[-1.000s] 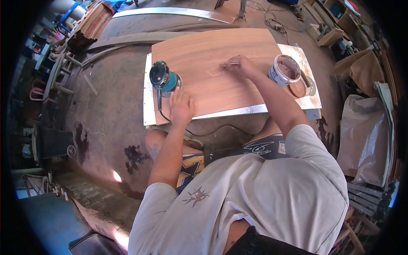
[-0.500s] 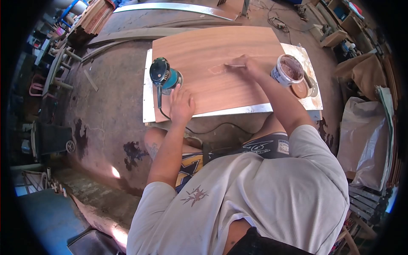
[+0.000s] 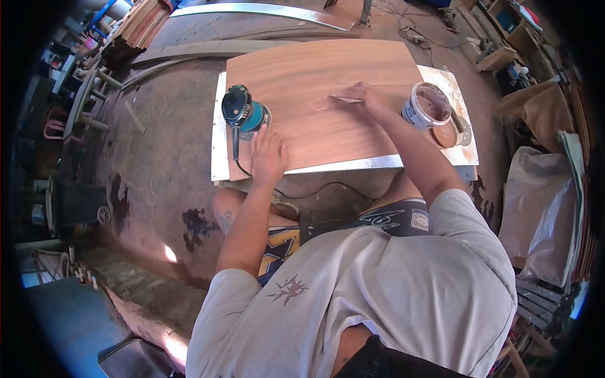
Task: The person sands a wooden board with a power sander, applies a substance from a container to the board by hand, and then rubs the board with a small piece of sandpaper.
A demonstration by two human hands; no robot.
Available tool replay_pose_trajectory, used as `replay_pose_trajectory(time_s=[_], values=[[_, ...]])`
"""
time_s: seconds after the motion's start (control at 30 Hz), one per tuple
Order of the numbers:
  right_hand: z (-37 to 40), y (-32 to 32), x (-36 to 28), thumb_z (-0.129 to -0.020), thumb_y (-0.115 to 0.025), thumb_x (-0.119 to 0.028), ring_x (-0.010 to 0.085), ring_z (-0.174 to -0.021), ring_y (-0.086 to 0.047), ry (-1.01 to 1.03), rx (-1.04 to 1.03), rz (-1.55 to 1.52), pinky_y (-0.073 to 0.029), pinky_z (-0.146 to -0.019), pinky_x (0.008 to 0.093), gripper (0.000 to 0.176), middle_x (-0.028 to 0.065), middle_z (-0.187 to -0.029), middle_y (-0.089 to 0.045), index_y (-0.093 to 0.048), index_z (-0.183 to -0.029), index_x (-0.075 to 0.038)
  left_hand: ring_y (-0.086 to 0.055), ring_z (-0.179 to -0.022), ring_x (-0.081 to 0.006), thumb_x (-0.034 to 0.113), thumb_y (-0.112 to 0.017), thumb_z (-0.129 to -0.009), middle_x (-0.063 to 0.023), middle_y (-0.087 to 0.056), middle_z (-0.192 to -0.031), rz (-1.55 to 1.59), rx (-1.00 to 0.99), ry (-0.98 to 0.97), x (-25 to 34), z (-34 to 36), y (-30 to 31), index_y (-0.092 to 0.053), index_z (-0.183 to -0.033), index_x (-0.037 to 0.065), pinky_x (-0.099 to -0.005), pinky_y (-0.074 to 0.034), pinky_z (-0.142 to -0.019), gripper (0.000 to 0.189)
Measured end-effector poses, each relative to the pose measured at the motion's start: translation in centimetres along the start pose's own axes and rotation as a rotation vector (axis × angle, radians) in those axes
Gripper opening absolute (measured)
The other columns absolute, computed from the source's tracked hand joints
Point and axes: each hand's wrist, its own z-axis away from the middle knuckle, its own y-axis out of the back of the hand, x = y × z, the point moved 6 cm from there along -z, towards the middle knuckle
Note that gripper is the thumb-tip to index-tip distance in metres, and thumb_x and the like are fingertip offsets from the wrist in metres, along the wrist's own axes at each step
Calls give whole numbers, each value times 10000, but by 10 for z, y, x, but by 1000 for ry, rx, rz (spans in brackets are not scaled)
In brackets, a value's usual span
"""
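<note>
My right hand point(image 3: 365, 97) grips a thin flat scraper point(image 3: 343, 98) over the middle of a reddish wood panel point(image 3: 296, 69). A small light smear of filler point(image 3: 320, 103) lies on the panel at the scraper's left. Flat on the panel's front left part rests my left hand point(image 3: 269, 154), fingers spread and holding nothing. Its fingertips are beside a teal and black sander point(image 3: 244, 110). A white tub point(image 3: 416, 113) of brown paste stands at the panel's right edge.
Beneath the panel is a white board point(image 3: 219, 145). A round lid point(image 3: 445, 133) lies by the tub. The sander's cord point(image 3: 328, 184) runs along the front edge. Long boards point(image 3: 208, 50) lie behind; plastic-wrapped sheets point(image 3: 535, 208) stand at right.
My right hand and the scraper have shifted very slightly, and the scraper's blade now sits at a different angle. My left hand has stayed about where it was.
</note>
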Motion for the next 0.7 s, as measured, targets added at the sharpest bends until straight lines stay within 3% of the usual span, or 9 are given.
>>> replay_pose_trajectory(time_s=[0.07, 0.2, 0.3, 0.37, 0.4, 0.47, 0.5, 0.57, 0.7], values=[[-2, -14, -3, -803, -665, 26, 283, -1003, -626, 33, 6, -24, -473, -964, 365, 443, 24, -1190, -708, -733, -1188, -182, -390, -1421, -275, 209, -621, -890, -101, -608, -1306, 0, -27, 7, 0, -1, -2, -685, -1134, 65, -469, -246, -1209, 291], [22, -24, -9, -853, -663, -14, 263, -1029, -613, 3, -1, 175, -477, -914, 335, 395, 31, -1266, -674, -725, -1205, -182, -391, -1419, -280, 207, -621, -886, -107, -609, -1306, 13, -20, 1, 1, 0, -2, -688, -1130, 61, -471, -253, -1206, 292], [25, -18, -13, -832, -689, 37, 283, -958, -617, 29, -43, 190, -483, -906, 336, 390, 63, -1103, -710, -733, -1179, -135, -391, -1417, -284, 204, -624, -878, -115, -603, -1313, -2, -17, -7, -1, 0, -3, -682, -1139, 59, -475, -263, -1201, 305], [40, -35, 38, -859, -676, 34, 272, -931, -610, -991, -7, -1028, -488, -912, 338, 376, 55, -1048, -710, -731, -1189, -140, -391, -1415, -287, 202, -628, -871, -119, -597, -1312, -18, -32, 3, 0, -2, -3, -673, -1149, 56, -478, -270, -1197, 317], [38, -30, 43, -859, -676, 34, 272, -931, -610, -991, -7, -1026, -488, -912, 338, 376, 55, -1048, -710, -731, -1189, -140, -391, -1415, -287, 202, -628, -871, -119, -597, -1312, -16, -30, 4, 0, -2, -3, -673, -1149, 56, -478, -270, -1197, 317], [22, -8, 27, -856, -665, 1, 227, -1009, -582, -374, -233, -289, -485, -919, 324, 303, 40, -1246, -655, -717, -1141, -89, -394, -1412, -291, 202, -630, -871, -118, -595, -1307, -19, -32, -1, 1, -1, -2, -667, -1154, 54, -480, -270, -1197, 322], [23, -8, 29, -856, -665, 1, 227, -1009, -582, -378, -238, -288, -485, -919, 324, 303, 40, -1246, -655, -717, -1141, -89, -394, -1412, -291, 202, -630, -871, -118, -595, -1307, -15, -35, 3, 1, 0, -2, -667, -1154, 54, -480, -270, -1197, 322], [14, 7, 6, -940, -618, -57, 183, -1002, -584, -23, -41, 74, -482, -891, 312, 143, 59, -1191, -662, -719, -1042, -45, -396, -1410, -293, 203, -632, -871, -116, -598, -1296, -8, -12, -14, 2, -1, 0, -668, -1150, 54, -482, -269, -1197, 319], [7, 3, 4, -907, -664, -27, 229, -912, -601, -37, 14, 117, -463, -923, 302, 319, 11, -1118, -725, -738, -1189, -158, -396, -1409, -293, 203, -634, -869, -116, -597, -1302, -1, -12, -9, 2, -1, -1, -668, -1152, 55, -483, -266, -1198, 321]])
